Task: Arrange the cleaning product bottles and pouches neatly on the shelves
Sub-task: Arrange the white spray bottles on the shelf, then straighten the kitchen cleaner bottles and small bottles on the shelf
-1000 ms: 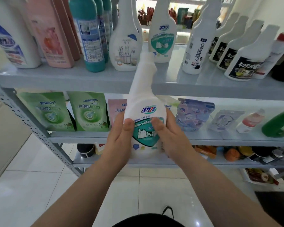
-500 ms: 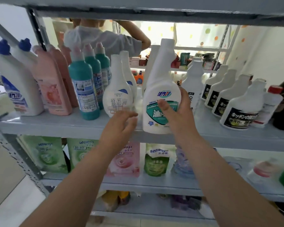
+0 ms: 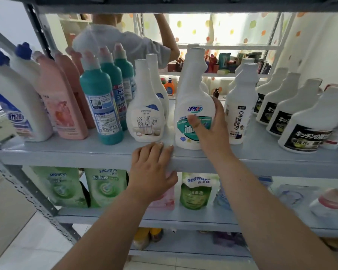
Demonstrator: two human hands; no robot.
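While the right hand (image 3: 210, 129) grips the white green-labelled plastic bottle (image 3: 193, 106), the left hand (image 3: 151, 168) lies spread on the grey shelf edge (image 3: 86, 154), below-left.

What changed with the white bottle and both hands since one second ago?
The green-label bottle rose from lower-shelf height onto the upper shelf, now standing. The left hand let go and rests on the shelf edge; the right hand still grips it. Neighbouring bottles stayed.

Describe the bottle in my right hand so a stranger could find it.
On the upper grey shelf, near its middle, the right hand grips a white bottle. Unlike the beige-labelled bottle and Oil enemy bottle beside it, its label is green.
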